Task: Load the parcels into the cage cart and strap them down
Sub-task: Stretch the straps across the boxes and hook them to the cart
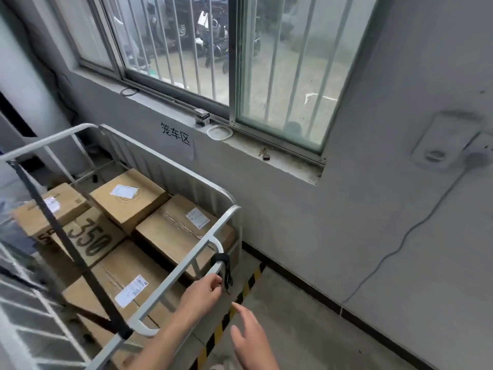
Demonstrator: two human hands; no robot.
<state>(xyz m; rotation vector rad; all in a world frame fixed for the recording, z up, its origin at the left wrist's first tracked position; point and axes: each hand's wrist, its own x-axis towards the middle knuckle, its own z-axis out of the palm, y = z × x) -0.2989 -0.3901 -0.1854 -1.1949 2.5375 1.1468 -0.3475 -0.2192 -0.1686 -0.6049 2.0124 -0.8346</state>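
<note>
Five cardboard parcels lay packed in the cage cart (45,142), all beyond and left of the hands: one nearest the left hand with a white label (120,289), one printed "350" (88,239), one just past the left hand's fingertips (184,231), one further back (128,198) and one at the far left (50,209). Two straps showed. A long dark strap (64,241) ran taut from the far rail, across the top of the parcels, to the near rail left of the left forearm. A short black strap (220,259) was looped round the rail just above the left hand (205,292), whose curled fingers pinched its hanging end against the rail. The right hand (250,340) hovered lower and to the right, fingers loosely spread, index extended, holding nothing. The white rail stood between both hands and the parcels. Between the hands a yellow-and-black floor stripe (250,281) ran along the cart. Far beyond the hands were one barred window (280,76), a paper sign (176,136), and on the sill one small box (202,117), one white ring (219,132) and one padlock (265,155). A wall unit (442,142) with a trailing cable (400,249) was far right.
</note>
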